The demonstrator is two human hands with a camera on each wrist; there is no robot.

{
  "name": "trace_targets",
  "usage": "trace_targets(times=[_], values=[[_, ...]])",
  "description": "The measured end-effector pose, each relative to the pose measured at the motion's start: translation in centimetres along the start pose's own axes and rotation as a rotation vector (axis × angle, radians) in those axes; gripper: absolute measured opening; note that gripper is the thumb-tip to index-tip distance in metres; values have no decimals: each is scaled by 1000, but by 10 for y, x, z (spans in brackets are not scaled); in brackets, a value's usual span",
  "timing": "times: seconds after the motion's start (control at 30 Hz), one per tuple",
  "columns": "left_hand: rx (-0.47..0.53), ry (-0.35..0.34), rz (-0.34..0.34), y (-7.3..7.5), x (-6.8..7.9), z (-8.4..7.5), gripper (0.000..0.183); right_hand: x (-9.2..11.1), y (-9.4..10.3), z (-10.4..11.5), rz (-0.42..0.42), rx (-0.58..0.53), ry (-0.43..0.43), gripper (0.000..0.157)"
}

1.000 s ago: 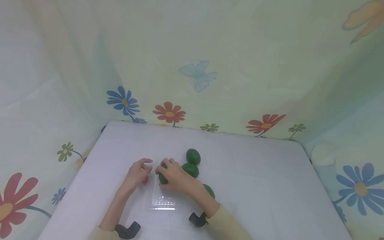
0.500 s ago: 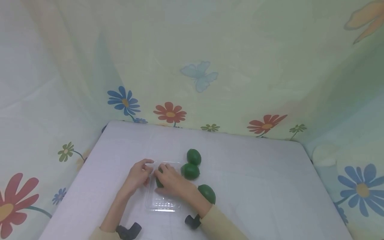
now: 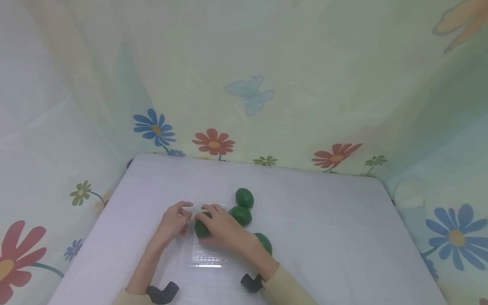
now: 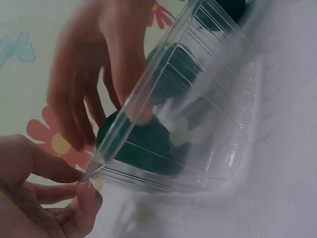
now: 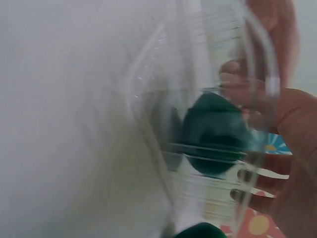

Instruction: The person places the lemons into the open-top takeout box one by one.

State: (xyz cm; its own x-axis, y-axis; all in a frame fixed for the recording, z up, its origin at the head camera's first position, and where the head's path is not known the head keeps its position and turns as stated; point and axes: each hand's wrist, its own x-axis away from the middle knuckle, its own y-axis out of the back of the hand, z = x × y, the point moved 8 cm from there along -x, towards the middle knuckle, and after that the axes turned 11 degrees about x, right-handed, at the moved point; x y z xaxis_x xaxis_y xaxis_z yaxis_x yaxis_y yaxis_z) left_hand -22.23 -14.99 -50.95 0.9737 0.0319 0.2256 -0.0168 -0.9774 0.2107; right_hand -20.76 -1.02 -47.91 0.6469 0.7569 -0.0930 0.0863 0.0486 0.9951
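Note:
A clear plastic box (image 3: 207, 260) stands on the white table in front of me. My left hand (image 3: 175, 222) pinches its rim between thumb and fingertips, plainest in the left wrist view. Inside lies a dark green, lime-shaped fruit (image 4: 143, 146), seen through the box wall. My right hand (image 3: 221, 224) hovers over that fruit with its fingers spread around it. In the right wrist view, right-hand fingers (image 5: 262, 201) stand apart from the fruit. Two more green fruits, one at the back (image 3: 244, 198) and one just nearer (image 3: 241, 215), lie right of the box.
Another green fruit (image 3: 264, 243) lies partly hidden by my right forearm. Dark wrist-camera mounts (image 3: 251, 283) sit at both wrists. A flower-printed curtain (image 3: 251, 95) rises behind the table (image 3: 324, 233) and along both its sides.
My right hand has lowered the green fruit into the box, then loosened and spread its fingers, so more of the fruit shows. The left hand stays at the rim.

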Motion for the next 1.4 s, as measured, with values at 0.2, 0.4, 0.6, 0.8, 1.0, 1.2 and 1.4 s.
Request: trace_targets(times=[0.2,0.4,0.6,0.8,1.0,1.2,1.4], values=[[19,8,10,-3,0,4,42,29,27,-8,-95,59,11,73],[7,19,8,-3,0,6,42,65,42,-22,-67,21,-41,92],[4,19,18,-1,1,4,43,99,46,-38,6,-45,-120,97],[-12,24,18,6,3,3,42,122,34,-61,10,-100,-187,93],[-30,33,21,8,3,5,43,132,12,-68,72,-133,-202,86],[-34,45,28,6,2,5,43,131,-6,-68,72,-117,-197,82],[-25,42,45,2,3,3,43,130,-22,-65,49,-105,-187,73]])
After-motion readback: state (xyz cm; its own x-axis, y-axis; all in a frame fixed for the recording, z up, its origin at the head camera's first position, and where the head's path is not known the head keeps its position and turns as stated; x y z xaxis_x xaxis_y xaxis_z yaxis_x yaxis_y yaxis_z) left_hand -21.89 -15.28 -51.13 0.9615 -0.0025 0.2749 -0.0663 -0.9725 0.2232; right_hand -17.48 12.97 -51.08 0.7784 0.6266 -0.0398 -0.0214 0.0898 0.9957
